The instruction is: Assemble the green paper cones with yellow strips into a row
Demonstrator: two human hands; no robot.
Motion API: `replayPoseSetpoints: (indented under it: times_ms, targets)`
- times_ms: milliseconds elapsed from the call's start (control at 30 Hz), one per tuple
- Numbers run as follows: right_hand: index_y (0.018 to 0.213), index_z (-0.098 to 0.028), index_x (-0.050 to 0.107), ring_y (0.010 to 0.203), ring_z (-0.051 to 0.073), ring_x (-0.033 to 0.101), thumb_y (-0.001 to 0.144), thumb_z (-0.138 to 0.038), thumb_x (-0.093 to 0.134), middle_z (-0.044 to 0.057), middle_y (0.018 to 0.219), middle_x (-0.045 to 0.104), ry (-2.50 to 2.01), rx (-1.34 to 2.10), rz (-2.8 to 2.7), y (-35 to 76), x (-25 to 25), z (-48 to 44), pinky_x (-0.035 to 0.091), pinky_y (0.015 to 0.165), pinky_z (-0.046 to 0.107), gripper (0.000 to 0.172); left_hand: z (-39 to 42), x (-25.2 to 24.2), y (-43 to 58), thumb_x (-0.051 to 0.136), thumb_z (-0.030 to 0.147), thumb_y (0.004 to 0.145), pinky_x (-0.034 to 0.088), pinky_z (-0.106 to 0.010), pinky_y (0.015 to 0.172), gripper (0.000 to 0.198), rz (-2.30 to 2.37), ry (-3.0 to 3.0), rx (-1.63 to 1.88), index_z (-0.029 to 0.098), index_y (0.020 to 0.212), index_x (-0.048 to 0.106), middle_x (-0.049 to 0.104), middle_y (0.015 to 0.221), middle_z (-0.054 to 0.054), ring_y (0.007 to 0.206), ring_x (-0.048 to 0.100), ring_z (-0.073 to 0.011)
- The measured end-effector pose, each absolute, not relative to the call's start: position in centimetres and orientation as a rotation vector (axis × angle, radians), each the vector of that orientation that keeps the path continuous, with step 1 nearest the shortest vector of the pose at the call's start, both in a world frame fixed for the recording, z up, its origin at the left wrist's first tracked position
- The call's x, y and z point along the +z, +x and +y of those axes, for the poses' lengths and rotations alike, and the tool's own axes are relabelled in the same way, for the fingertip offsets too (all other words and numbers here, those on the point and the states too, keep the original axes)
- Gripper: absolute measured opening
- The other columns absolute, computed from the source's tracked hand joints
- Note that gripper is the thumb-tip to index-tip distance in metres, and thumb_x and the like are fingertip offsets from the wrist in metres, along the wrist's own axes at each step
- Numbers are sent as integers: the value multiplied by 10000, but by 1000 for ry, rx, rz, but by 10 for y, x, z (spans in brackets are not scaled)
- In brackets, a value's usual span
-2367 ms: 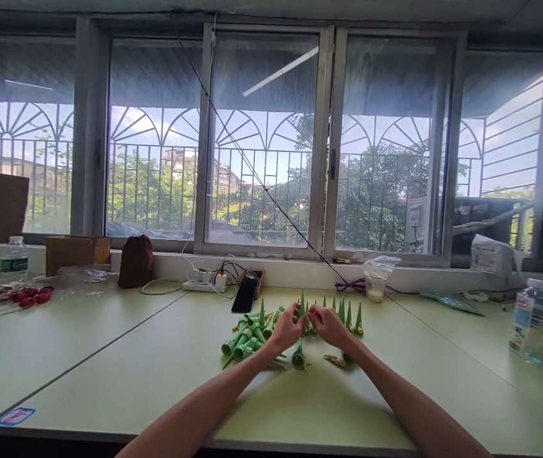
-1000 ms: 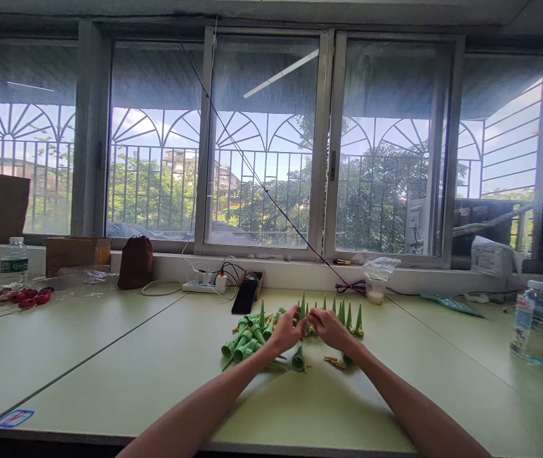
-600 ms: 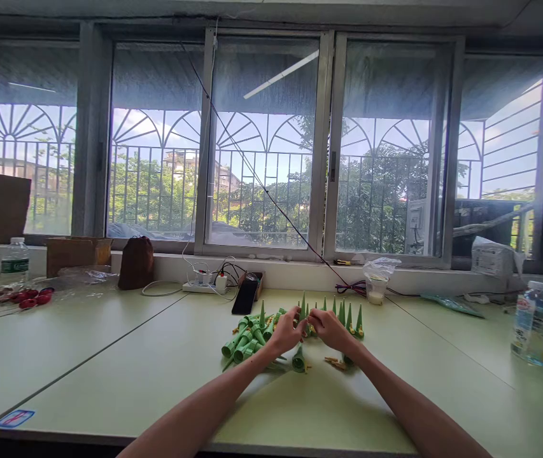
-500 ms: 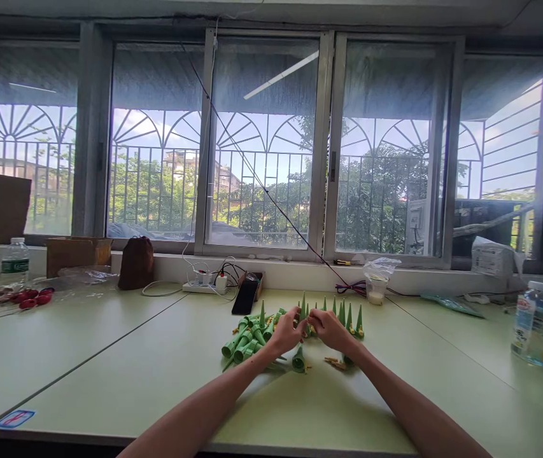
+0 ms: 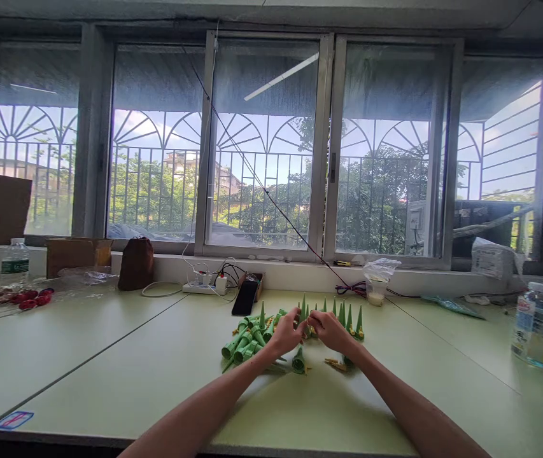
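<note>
My left hand (image 5: 286,332) and my right hand (image 5: 329,330) meet over the pale green table (image 5: 109,375), fingers pinched together on a small green cone piece (image 5: 306,327) held between them. A heap of green cones (image 5: 249,340) lies on its side just left of my left hand. Several green cones stand upright (image 5: 350,318) behind my right hand. One cone (image 5: 298,360) lies open-end toward me below my hands, and small yellow-brown parts (image 5: 334,363) lie beside it.
A black phone (image 5: 244,296) leans by a power strip (image 5: 203,286) near the windowsill. A clear bag (image 5: 377,278), a brown pouch (image 5: 135,263), a cardboard box (image 5: 76,252) and water bottles (image 5: 531,324) (image 5: 14,261) stand around. Red items (image 5: 30,299) lie at far left.
Both hands stay pinched together at the same spot, with only slight finger shifts. The view has drifted a little.
</note>
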State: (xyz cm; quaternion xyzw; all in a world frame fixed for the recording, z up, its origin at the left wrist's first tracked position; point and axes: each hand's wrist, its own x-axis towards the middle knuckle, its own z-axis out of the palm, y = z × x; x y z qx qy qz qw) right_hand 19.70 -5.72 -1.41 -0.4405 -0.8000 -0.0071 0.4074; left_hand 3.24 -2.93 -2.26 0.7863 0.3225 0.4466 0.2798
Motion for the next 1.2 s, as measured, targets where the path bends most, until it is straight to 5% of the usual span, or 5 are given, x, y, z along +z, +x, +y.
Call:
replayPoseSetpoints:
  times_ms: [1200]
  targets:
    - [608, -182, 427, 514, 101, 393, 910, -219, 403, -26, 543, 463, -1111, 12, -2023, 197, -14, -56, 235, 530, 243, 305, -33, -20, 33, 538, 408, 816, 466, -223, 403, 248, 862, 2083, 1186, 180, 902, 493, 642, 797, -43, 527, 647, -161]
